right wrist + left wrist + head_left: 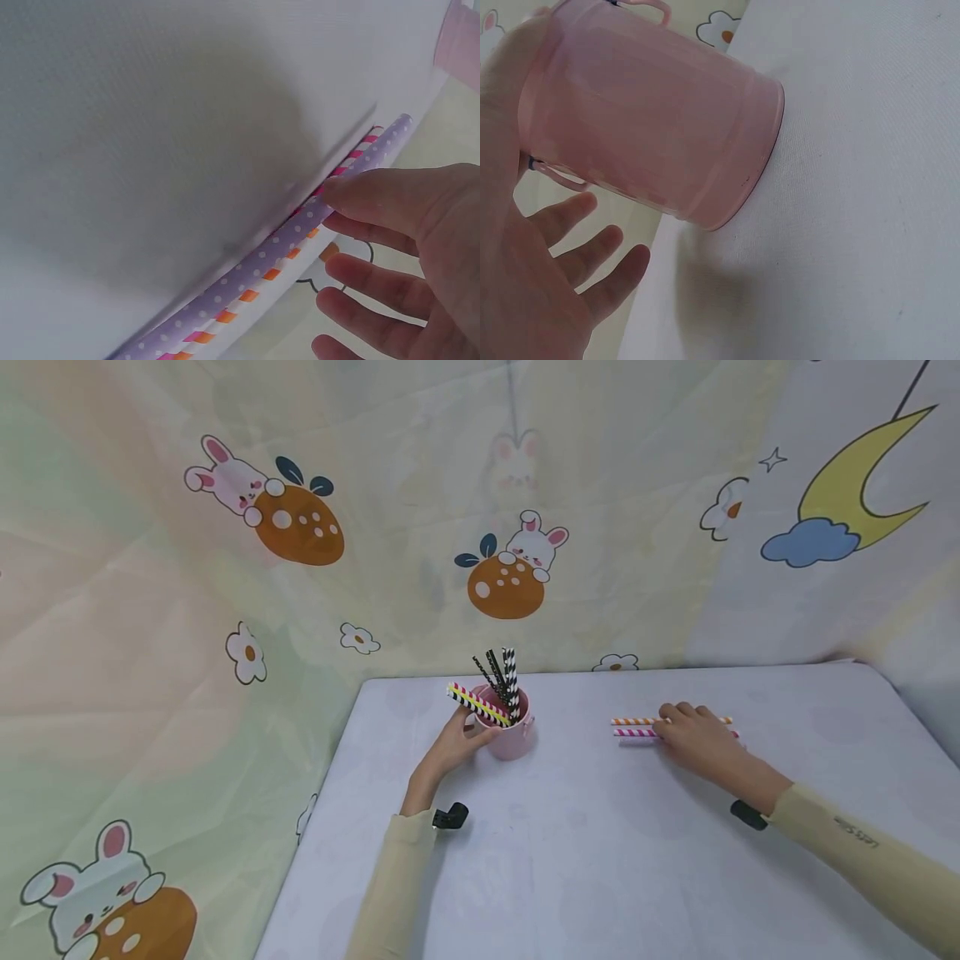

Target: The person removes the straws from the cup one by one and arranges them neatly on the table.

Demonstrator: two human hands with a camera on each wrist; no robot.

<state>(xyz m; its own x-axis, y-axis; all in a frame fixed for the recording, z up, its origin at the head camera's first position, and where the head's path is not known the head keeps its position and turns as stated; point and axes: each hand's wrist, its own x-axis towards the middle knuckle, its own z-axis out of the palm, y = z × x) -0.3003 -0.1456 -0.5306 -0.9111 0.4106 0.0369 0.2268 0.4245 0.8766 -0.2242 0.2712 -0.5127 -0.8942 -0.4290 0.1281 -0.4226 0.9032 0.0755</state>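
A small pink bucket [512, 743] stands upright on the table, with several black-and-white paper straws [512, 672] in it. Striped straws in pink, yellow and black [477, 703] lean out over its left rim. My left hand [453, 745] grips the bucket near the rim from the left; in the left wrist view three of its fingers [589, 259] stand free below a side handle. On the right, my right hand [697, 739] pinches a lavender straw with white dots [259, 262] between thumb and fingertip. Beside it lie a pink-striped straw [633, 733] and an orange-striped straw [632, 722].
A white cloth covers the table [570, 860]. Behind and to the left hangs a backdrop [420, 485] printed with rabbits, flowers and a moon. Black wrist cameras [450, 816] sit at both sleeve cuffs.
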